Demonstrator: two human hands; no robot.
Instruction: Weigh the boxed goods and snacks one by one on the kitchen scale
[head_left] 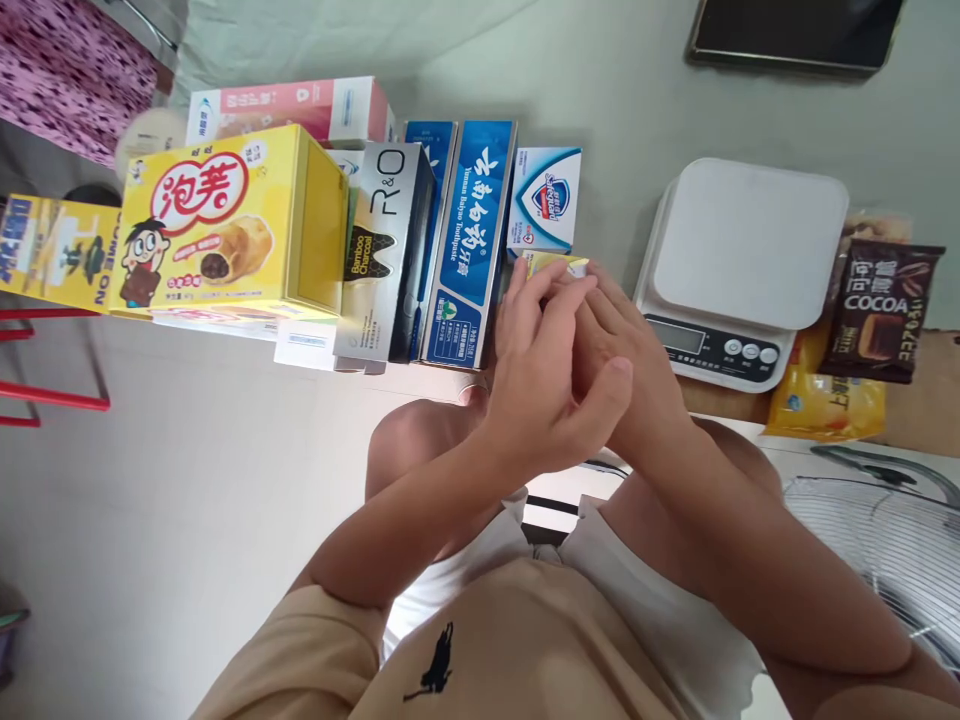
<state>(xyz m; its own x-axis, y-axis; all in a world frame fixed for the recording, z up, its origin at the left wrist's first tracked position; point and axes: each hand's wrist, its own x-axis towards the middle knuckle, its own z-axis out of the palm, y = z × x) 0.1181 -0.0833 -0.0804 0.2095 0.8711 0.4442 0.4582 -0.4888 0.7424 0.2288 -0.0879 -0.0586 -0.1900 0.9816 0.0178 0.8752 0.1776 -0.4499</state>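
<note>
My left hand (536, 370) lies partly over my right hand (619, 345) at the table's front edge. The left fingers are loosely stretched out and apart, the thumb sticking out to the right. The right fingers look extended too, though their tips are partly covered by the left hand. Beyond the fingertips a strip of a small yellow pack (559, 264) shows; the rest of it is hidden, and no grip on it is visible. Just past it stands a white and blue Safeguard soap box (546, 198). Left of my hands is a blue Yunnan Baiyao toothpaste box (472, 230).
A yellow puff snack box (217, 220), a dark R&O bamboo charcoal box (386, 250) and a pink box (285, 110) crowd the left. To the right are a white kitchen scale (750, 240), a cocoa snack pack (881, 310) and a yellow packet (825, 405). A dark tablet-like device (795, 30) lies behind.
</note>
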